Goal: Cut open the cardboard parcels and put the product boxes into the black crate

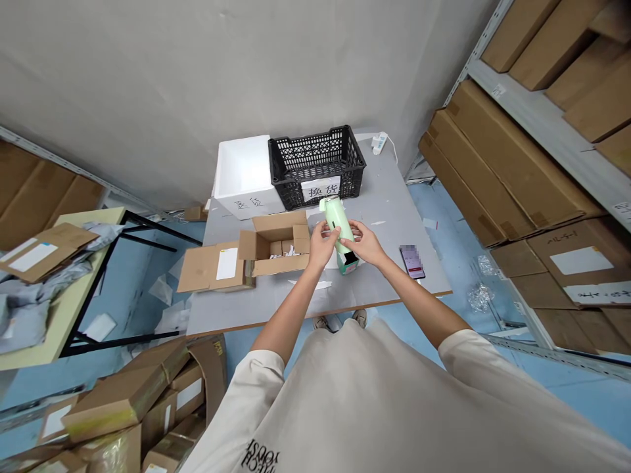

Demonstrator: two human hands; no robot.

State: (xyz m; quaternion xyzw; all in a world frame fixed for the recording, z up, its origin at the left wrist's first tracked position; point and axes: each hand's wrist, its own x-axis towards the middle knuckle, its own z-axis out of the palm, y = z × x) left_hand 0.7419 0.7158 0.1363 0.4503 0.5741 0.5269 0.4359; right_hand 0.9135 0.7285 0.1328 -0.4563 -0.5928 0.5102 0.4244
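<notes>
Both hands hold a pale green cylindrical device (336, 221) above the grey table (276, 302). My left hand (323, 242) is wrapped round its left side. My right hand (365, 243) grips its lower end, where a dark part shows. Just under the device a small green box (348, 265) stands on the table. An open cardboard box (276, 246) with white and brown inserts inside lies directly left of my left hand.
A black plastic crate (315, 164) and a white foam box (242, 176) stand at the table's back. A phone (412, 261) lies to the right. Shelves with cartons (517, 157) are on the right. Cartons (123, 407) are piled on the floor at lower left.
</notes>
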